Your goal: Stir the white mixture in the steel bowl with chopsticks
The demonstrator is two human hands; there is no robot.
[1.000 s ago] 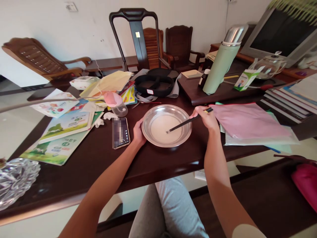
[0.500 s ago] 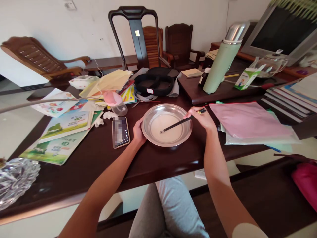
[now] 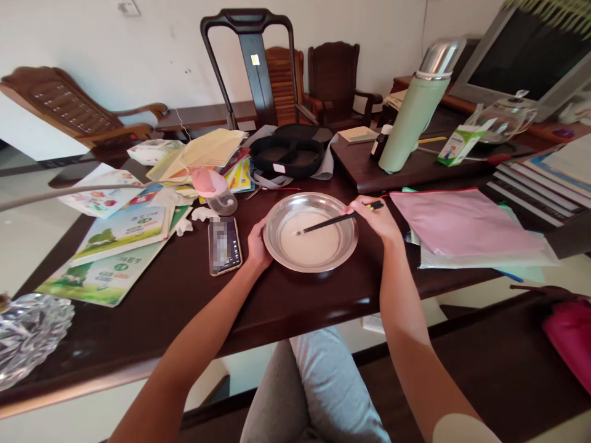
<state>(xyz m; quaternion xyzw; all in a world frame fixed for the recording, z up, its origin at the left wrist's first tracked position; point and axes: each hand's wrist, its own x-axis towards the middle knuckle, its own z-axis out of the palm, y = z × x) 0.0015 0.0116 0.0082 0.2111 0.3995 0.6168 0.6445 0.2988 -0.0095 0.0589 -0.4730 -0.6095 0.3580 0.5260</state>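
Observation:
A round metal dish (image 3: 281, 255) with a white liquid (image 3: 314, 243) in it sits on the dark wooden table (image 3: 184, 289) in front of me. My left hand (image 3: 257, 246) grips the dish's left rim. My right hand (image 3: 376, 218) is closed on a pair of dark chopsticks (image 3: 332, 222), whose tips rest in the white liquid near the dish's left middle. A phone (image 3: 225, 245) lies flat just left of my left hand.
Picture books (image 3: 115, 246) and papers cover the table's left. A pink-lidded cup (image 3: 215, 192), a black divided tray (image 3: 289, 154), a green thermos (image 3: 413, 117), a pink folder (image 3: 462, 224), stacked books (image 3: 545, 178) and a glass bowl (image 3: 28, 335) surround the dish. Chairs stand behind.
The chopstick tips have swept from the dish's middle toward its upper left. My right hand shifted slightly left. My left hand has kept its hold on the rim.

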